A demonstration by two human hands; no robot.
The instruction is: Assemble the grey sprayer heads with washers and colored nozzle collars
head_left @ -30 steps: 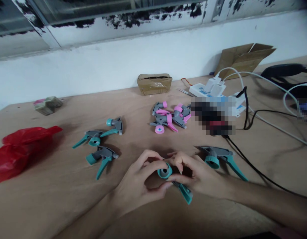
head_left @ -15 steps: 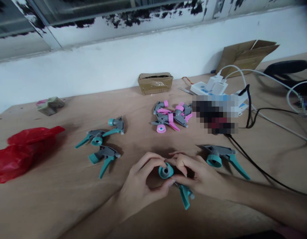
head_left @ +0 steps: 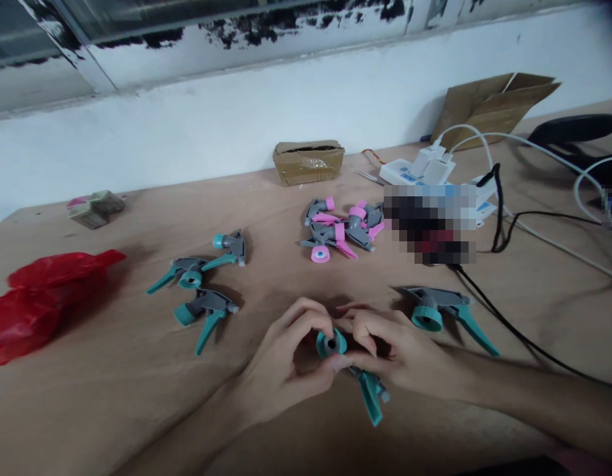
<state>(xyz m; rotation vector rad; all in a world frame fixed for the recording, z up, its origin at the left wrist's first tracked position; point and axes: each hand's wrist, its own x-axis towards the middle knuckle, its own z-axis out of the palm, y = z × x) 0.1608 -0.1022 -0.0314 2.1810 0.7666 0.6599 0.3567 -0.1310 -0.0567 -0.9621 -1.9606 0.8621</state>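
Between my two hands is a grey and teal trigger sprayer head (head_left: pixel 371 395), its round teal collar facing up toward me and its trigger pointing down. My left hand (head_left: pixel 291 360) pinches the collar between thumb and bent forefinger. Wrapped round the sprayer's body, my right hand (head_left: pixel 390 340) hides most of the grey part. Another teal sprayer head (head_left: pixel 427 317) lies just beyond my right wrist. Off to the left lie three more: one sprayer (head_left: pixel 207 314), a second sprayer (head_left: pixel 190 272) and a third sprayer (head_left: pixel 231 250).
Several pink and grey sprayer heads (head_left: pixel 338 231) lie heaped at the middle back. A red plastic bag (head_left: pixel 53 297) is at the left. Behind stand a small cardboard box (head_left: pixel 308 164), a power strip (head_left: pixel 400 173) with cables, and an open carton (head_left: pixel 477 112). A black cable (head_left: pixel 514 330) crosses at right.
My left thumb and forefinger have shifted slightly on the teal collar. The sprayer's trigger end sits slightly lower. The whole view has moved a little; the other sprayers lie as before.
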